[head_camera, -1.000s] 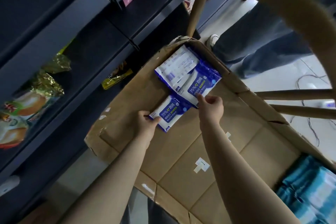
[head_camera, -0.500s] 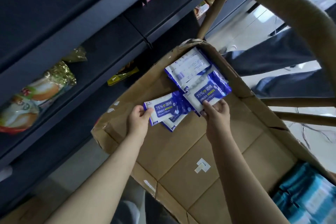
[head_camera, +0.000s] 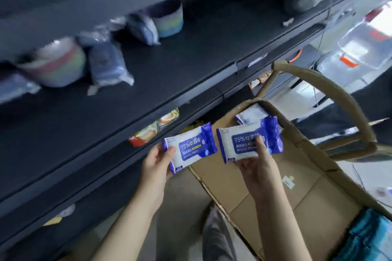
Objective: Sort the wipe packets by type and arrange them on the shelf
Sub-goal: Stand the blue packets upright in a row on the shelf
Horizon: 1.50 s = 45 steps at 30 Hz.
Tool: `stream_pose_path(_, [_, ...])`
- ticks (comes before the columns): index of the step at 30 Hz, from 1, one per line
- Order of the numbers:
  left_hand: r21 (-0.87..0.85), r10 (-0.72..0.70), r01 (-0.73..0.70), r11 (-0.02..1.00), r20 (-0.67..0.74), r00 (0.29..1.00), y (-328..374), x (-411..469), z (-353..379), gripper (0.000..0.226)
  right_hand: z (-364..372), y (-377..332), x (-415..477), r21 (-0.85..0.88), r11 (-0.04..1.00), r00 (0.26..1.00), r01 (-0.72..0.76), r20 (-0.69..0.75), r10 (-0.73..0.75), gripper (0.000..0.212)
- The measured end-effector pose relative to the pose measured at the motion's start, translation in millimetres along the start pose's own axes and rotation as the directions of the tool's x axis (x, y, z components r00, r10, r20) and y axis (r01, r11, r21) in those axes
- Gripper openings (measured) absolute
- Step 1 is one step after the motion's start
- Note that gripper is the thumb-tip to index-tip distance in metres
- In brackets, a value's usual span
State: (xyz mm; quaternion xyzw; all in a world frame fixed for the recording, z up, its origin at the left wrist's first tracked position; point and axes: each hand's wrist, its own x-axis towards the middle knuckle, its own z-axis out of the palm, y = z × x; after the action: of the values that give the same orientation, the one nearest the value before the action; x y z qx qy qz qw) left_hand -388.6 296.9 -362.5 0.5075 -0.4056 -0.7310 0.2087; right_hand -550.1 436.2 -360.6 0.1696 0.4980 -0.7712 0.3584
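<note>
Two wipe packets (head_camera: 191,148) — each pinched between fingers (head_camera: 259,145).

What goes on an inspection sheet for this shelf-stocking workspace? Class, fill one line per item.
Surface: dark shelf, goods at its back.
Job's things: left packet and right packet, both alcohol wipes; third packet in cardboard box; teal packets lower right.
Clutter: blurred bowls, wrapped packs, snack bags below.
Hands: left hand holds left packet; right hand pinches right packet.
Cables: thin wire hangs upper right.
Surroundings: pale floor, box's arched handle.
</note>
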Motion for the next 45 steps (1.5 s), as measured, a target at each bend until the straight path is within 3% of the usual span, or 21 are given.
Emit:
stream_pose_path(2, [-0.061,0.017,-0.017,0.998,-0.005,1.0,32.6,-46.2,-38.2,0.013,26.9,6.2,-56.5,-0.007,0.999,0.999,0.035,0.023,-0.035,0.058])
stream_pose_path(7, [-0.178,0.091,-0.089,0.98,0.001,0.996,98.2,-155.2,-132.8,0.016,85.8,22.9,-185.0,-0.063,0.998,0.982,-0.01,0.185,0.022,0.022])
stream_pose_path(11, [-0.231,0.201,-0.213,0.949,-0.074,0.977,141.4,-214.8,-189.6,0.016,142.5,18.3,-255.1,-0.067,0.998,0.92,-0.022,0.39,0.046,0.039])
stream_pose_path(18, [-0.256,0.432,-0.487,0.835,-0.242,0.869,218.9,-263.2,-245.5,0.023,237.7,1.1,-310.4,-0.155,0.988,0.722,-0.024,0.681,0.124,0.042])
stream_pose_path(23, [-0.222,0.486,-0.579,0.784,-0.361,0.796,248.5,-269.4,-273.5,0.029,292.5,4.9,-314.6,-0.271,0.962,0.623,-0.025,0.749,0.226,0.044])
stream_pose_path(29, [-0.133,0.517,-0.634,0.762,-0.464,0.719,260.2,-272.2,-310.5,0.021,353.0,41.2,-302.8,-0.398,0.91,0.578,0.111,0.771,0.267,0.018])
stream_pose_path(32, [-0.102,0.502,-0.626,0.773,-0.504,0.703,261.2,-273.4,-341.7,0.028,381.1,66.8,-302.6,-0.443,0.875,0.52,0.195,0.803,0.29,0.019])
stream_pose_path(38, [-0.065,0.464,-0.641,0.765,-0.635,0.618,278.4,-269.9,-419.6,0.02,440.8,128.6,-321.0,-0.486,0.852,0.438,0.193,0.82,0.369,0.029])
stream_pose_path(45, [-0.004,0.443,-0.638,0.77,-0.716,0.54,300.6,-241.7,-543.1,0.016,501.3,219.3,-354.4,-0.488,0.834,0.427,0.258,0.832,0.355,0.029])
